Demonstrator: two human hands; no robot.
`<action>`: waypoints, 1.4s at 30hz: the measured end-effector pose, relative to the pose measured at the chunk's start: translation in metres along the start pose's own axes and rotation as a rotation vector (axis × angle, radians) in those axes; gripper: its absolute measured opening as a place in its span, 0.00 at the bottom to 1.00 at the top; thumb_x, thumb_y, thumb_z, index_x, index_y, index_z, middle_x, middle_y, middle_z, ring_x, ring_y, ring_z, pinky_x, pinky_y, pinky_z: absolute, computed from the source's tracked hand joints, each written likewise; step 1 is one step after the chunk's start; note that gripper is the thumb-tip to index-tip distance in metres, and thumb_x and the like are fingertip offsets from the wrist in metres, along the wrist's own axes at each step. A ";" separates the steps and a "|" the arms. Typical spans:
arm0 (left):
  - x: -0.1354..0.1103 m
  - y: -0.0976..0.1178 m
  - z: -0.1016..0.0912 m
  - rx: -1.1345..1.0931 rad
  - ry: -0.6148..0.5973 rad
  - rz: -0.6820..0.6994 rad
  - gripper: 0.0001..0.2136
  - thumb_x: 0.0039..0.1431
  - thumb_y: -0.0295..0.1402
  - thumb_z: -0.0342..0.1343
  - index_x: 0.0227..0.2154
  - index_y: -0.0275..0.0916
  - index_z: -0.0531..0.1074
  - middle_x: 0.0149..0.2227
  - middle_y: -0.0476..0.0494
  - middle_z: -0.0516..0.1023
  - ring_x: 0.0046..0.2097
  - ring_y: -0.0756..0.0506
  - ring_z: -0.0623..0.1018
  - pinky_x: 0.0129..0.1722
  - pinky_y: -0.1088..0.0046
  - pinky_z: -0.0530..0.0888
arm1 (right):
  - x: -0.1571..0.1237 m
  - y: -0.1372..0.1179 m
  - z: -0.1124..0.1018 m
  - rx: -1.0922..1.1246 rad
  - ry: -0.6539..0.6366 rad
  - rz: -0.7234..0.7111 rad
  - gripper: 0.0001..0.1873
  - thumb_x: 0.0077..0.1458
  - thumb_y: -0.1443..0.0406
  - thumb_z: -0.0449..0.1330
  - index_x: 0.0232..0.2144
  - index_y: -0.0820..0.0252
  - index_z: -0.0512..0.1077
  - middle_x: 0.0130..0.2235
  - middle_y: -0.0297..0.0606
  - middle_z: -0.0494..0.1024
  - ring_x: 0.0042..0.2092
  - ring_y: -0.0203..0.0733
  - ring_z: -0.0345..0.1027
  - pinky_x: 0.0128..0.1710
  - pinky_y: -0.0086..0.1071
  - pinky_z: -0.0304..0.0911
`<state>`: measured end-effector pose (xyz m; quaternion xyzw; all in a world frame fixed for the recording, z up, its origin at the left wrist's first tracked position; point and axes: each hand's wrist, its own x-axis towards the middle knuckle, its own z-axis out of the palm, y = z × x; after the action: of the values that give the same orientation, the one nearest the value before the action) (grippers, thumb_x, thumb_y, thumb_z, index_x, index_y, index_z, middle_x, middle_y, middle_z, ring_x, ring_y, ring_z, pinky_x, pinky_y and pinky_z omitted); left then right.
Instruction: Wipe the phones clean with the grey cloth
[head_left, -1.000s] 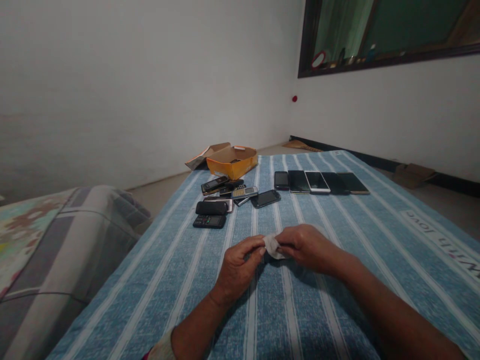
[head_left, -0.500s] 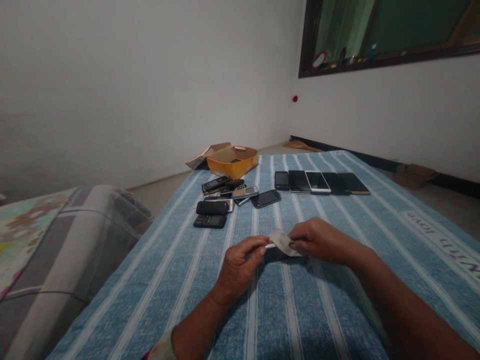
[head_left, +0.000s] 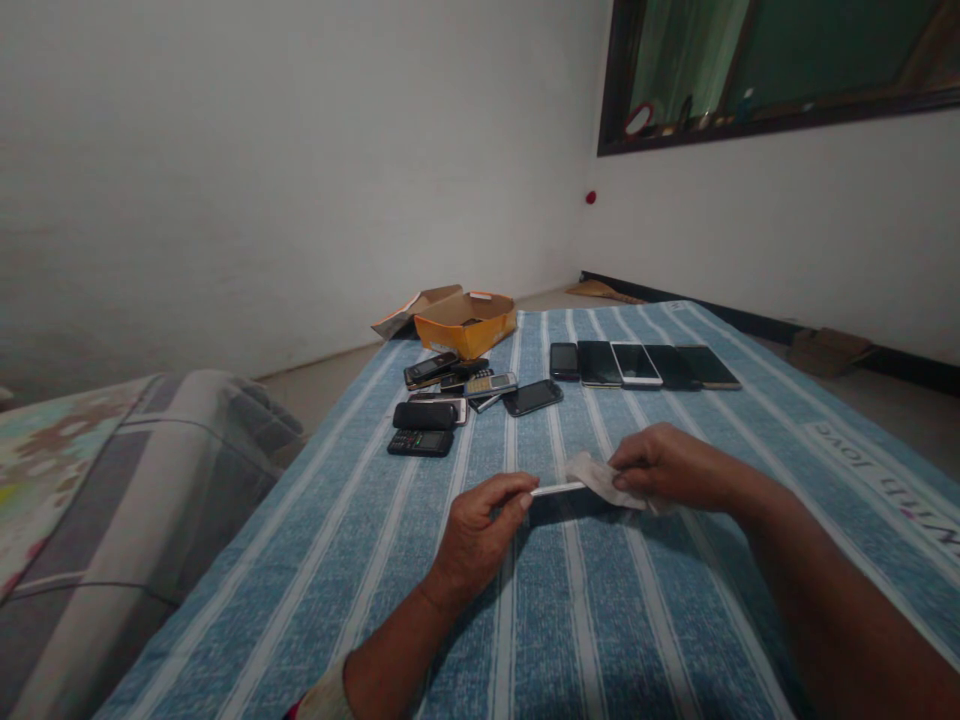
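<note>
My left hand (head_left: pixel 480 535) pinches one end of a thin white phone (head_left: pixel 555 489), seen nearly edge-on above the striped cloth. My right hand (head_left: pixel 671 468) is closed on a crumpled whitish wipe (head_left: pixel 596 475), which lies over the phone's right end and hides it. Beyond my hands, a heap of old keypad phones (head_left: pixel 491 384) lies on the left, with a black keypad phone (head_left: pixel 420 442) nearest to me. A dark phone (head_left: pixel 532 397) rests at the heap's right side. Further right, several touchscreen phones (head_left: pixel 636 365) lie side by side in a row.
A blue-and-white striped cloth (head_left: pixel 337 600) covers the surface under everything. At its far edge stands an open orange cardboard box (head_left: pixel 457 330), its lid flap (head_left: pixel 412 310) folded out. A sofa or bed with a grey cover (head_left: pixel 187 480) is at the left.
My right hand has slid to the right with the wipe, and more of the phone's white edge shows. My left hand keeps its hold in the same place.
</note>
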<state>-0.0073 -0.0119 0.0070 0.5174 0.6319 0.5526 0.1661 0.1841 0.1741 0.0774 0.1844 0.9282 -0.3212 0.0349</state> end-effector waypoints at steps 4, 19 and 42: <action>0.000 0.000 0.000 0.019 -0.005 -0.003 0.09 0.59 0.31 0.57 0.37 0.38 0.82 0.38 0.42 0.85 0.42 0.42 0.83 0.47 0.65 0.77 | -0.003 0.003 -0.003 0.036 -0.007 0.025 0.09 0.55 0.67 0.56 0.27 0.61 0.76 0.28 0.34 0.75 0.29 0.35 0.65 0.29 0.28 0.56; 0.000 0.002 0.000 -0.007 0.001 -0.017 0.08 0.59 0.31 0.57 0.36 0.38 0.82 0.36 0.43 0.86 0.41 0.43 0.83 0.44 0.67 0.77 | -0.009 0.001 -0.009 -0.103 0.521 0.018 0.12 0.57 0.69 0.56 0.36 0.58 0.79 0.35 0.38 0.81 0.37 0.42 0.74 0.38 0.32 0.60; 0.000 0.002 0.000 -0.016 -0.005 -0.047 0.08 0.58 0.32 0.57 0.35 0.38 0.82 0.35 0.43 0.85 0.40 0.43 0.83 0.43 0.67 0.77 | -0.007 -0.002 -0.006 0.051 -0.016 0.052 0.09 0.55 0.70 0.55 0.31 0.62 0.77 0.28 0.33 0.75 0.30 0.36 0.66 0.30 0.28 0.56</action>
<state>-0.0060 -0.0122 0.0087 0.5027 0.6390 0.5521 0.1847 0.1907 0.1739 0.0841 0.2069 0.9142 -0.3454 0.0460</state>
